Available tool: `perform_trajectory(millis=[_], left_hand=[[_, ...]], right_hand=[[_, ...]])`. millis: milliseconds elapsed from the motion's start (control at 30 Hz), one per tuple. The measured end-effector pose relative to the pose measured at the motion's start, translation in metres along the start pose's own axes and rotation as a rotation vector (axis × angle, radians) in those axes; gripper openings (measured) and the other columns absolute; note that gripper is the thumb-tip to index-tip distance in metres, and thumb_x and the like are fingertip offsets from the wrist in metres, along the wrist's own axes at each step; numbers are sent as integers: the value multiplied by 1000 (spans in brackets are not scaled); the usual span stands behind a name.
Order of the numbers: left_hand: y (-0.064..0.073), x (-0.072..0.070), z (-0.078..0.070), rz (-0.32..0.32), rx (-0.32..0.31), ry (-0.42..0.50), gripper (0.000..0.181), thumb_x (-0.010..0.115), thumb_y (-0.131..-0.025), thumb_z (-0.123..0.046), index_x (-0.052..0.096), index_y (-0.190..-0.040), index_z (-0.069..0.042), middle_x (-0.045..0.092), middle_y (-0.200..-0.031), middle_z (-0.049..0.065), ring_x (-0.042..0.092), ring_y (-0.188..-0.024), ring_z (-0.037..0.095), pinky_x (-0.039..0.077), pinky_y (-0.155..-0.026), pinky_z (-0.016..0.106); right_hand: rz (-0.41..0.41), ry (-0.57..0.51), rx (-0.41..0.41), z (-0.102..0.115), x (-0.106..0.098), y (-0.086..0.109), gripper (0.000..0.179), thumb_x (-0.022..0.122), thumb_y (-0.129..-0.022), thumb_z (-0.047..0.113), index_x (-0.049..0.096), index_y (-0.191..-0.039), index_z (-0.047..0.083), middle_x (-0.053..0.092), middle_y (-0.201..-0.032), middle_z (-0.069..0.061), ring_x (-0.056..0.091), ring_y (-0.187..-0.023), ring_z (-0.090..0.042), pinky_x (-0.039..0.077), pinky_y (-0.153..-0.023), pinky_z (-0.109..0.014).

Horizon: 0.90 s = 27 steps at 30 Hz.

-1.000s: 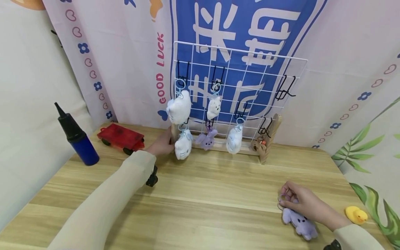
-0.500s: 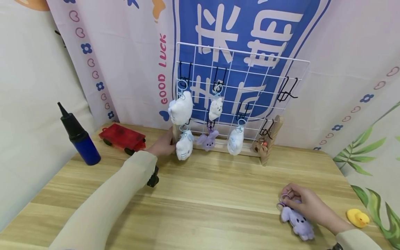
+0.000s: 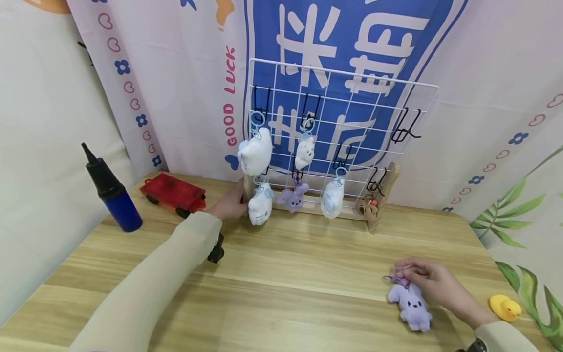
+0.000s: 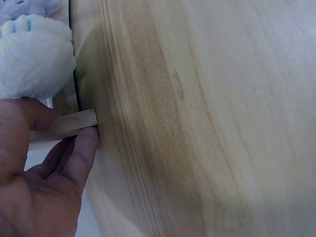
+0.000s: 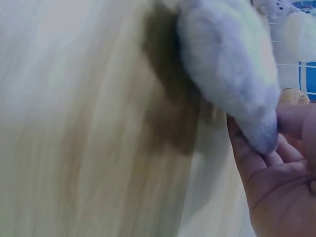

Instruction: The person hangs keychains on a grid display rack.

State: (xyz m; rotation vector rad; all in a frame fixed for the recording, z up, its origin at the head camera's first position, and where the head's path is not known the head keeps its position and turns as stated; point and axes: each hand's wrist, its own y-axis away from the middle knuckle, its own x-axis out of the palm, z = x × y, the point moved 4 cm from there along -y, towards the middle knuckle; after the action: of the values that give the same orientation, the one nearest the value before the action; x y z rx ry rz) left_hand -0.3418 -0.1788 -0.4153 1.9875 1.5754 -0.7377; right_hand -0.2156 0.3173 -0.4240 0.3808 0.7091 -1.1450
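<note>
My left hand (image 3: 229,203) grips the left wooden upright of a white wire grid rack (image 3: 343,111). In the left wrist view, thumb and fingers pinch the end of that wooden piece (image 4: 81,122). At the right, my right hand (image 3: 433,284) pinches a purple plush bunny keychain (image 3: 413,309) near its ring, and the bunny hangs face up toward the head camera, close over the table. The right wrist view shows the plush (image 5: 232,59) blurred, its lower tip at the fingers. On the rack hang white plush keychains (image 3: 256,152) and a smaller purple bunny (image 3: 293,196).
Black hooks (image 3: 405,128) on the rack's right side hold nothing. A brown bear plush (image 3: 367,207) is at the rack's right foot. A red toy cart (image 3: 173,192) and blue hand pump (image 3: 115,193) stand left. A yellow rubber duck (image 3: 505,307) sits by the right forearm.
The purple bunny has swung from lying slanted to hanging more upright and facing the head camera, moving slightly left. My left hand stays on the rack's upright.
</note>
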Motion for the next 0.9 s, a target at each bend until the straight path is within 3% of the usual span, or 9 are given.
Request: perform_trajectory(millis=[100,200,300,533,767,900], left_hand=[[-1,0,1,-1,5,0,84,60,-94,-5,13,-164,0,40,-160,31,49,-141,46,40,-121,63],[-2,0,1,-1,0,0,84,60,-94,-5,13,-164,0,42,-158,31,50,-139,45,42,-121,62],[-2,-1,1,1,-1,5,83,59,-94,-4,14,-163,0,42,-158,31,50,-139,45,42,-120,62],[-2,-1,1,4,-15,9,81,59,-95,-4,14,-163,1,44,-156,32,51,-135,44,43,-119,62],[-2,1,3,15,-39,7,80,58,-98,-6,13,-164,-1,40,-160,30,48,-140,44,40,-122,62],[-1,0,3,9,-38,12,80,57,-98,-4,12,-164,-1,40,-160,31,48,-139,45,40,-121,63]], right_hand=[[-13,-85,113,-1,-2,-2,28,59,-103,3,66,-127,-11,79,-114,-13,68,-95,10,58,-81,-13],[-5,-235,233,-2,-3,-4,39,57,-106,10,58,-137,-13,79,-117,3,68,-101,10,57,-88,-12],[-14,-385,272,0,-5,-7,41,56,-107,14,55,-139,-11,78,-114,15,70,-104,6,58,-89,-14],[-70,-540,206,14,-11,-19,17,57,-108,18,70,-118,15,78,-107,13,73,-96,0,61,-82,-17],[-56,-635,88,45,-26,-37,15,56,-107,9,68,-114,13,79,-105,6,75,-95,-6,63,-87,-22],[-106,-617,43,69,-42,-48,14,59,-106,11,70,-115,12,80,-104,5,77,-94,-6,63,-86,-21]])
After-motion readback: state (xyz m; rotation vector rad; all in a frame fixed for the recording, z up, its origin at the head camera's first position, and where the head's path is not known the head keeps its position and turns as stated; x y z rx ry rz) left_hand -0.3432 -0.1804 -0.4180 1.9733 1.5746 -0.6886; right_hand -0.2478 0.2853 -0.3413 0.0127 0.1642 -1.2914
